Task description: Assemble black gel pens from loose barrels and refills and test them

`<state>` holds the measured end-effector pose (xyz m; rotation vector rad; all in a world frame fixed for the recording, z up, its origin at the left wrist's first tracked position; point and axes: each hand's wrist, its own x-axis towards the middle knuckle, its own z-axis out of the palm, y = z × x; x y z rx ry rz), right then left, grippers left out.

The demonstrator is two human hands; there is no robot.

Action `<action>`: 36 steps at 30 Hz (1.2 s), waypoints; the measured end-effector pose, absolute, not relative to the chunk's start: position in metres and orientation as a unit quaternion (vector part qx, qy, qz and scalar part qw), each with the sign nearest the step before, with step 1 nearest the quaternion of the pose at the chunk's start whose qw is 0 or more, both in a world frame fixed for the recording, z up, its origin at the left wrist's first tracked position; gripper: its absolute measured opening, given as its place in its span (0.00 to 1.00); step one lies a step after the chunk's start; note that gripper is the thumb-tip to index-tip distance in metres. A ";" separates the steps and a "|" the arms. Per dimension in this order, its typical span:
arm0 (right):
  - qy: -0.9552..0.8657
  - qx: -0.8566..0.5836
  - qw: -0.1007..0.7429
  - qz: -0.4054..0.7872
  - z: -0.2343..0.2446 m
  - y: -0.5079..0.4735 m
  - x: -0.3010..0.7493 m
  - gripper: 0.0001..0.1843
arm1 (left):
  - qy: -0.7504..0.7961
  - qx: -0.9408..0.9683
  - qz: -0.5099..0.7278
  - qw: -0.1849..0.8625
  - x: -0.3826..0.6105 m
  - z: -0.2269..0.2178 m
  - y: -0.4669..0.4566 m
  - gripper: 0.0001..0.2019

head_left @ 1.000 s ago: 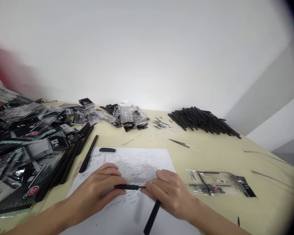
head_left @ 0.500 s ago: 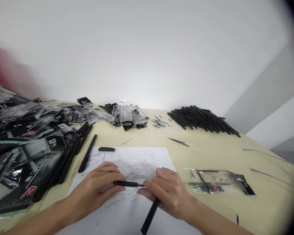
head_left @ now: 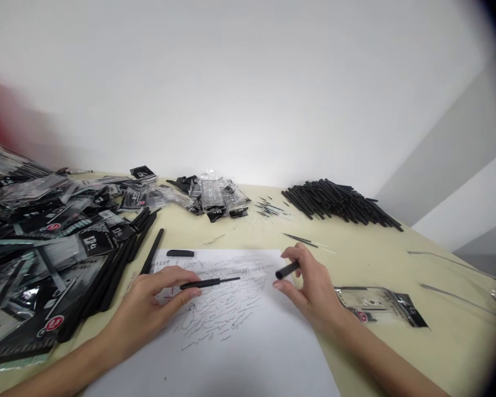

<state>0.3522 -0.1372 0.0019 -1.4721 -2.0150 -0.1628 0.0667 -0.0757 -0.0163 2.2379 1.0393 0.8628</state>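
Note:
Between the thumb and fingers of my left hand (head_left: 165,295) is a black pen section (head_left: 202,283), with a thin dark refill (head_left: 230,279) sticking out of it to the right. My right hand (head_left: 308,278) grips a black pen barrel (head_left: 287,269), its end facing left toward the refill with a gap between them. Both hands are above a white sheet of paper (head_left: 264,336) covered in scribbled pen lines. A black pen cap (head_left: 180,253) lies on the sheet's top edge, and a black pen (head_left: 152,251) lies just beyond my left hand.
Plastic refill packets (head_left: 45,237) and several black pens fill the left side. More packets (head_left: 219,196) lie at the back, beside loose small pieces (head_left: 270,208). A pile of black pens (head_left: 339,203) is back right. Tweezers (head_left: 300,240) and a packet (head_left: 380,305) lie to the right.
My hands have moved apart and away from me. The refill now shows sticking out of the pen section, and the barrel in my right hand has turned from pointing down to facing left.

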 end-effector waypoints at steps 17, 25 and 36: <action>-0.750 -0.581 0.310 -0.066 -0.005 -0.128 0.350 0.14 | 0.421 0.798 0.362 0.235 0.067 -0.014 -0.077 0.11; -0.763 -0.572 0.287 -0.087 -0.006 -0.129 0.349 0.14 | 0.412 0.810 0.353 0.223 0.066 -0.016 -0.077 0.10; -0.762 -0.571 0.289 -0.101 -0.005 -0.129 0.351 0.14 | 0.412 0.810 0.355 0.218 0.066 -0.014 -0.077 0.10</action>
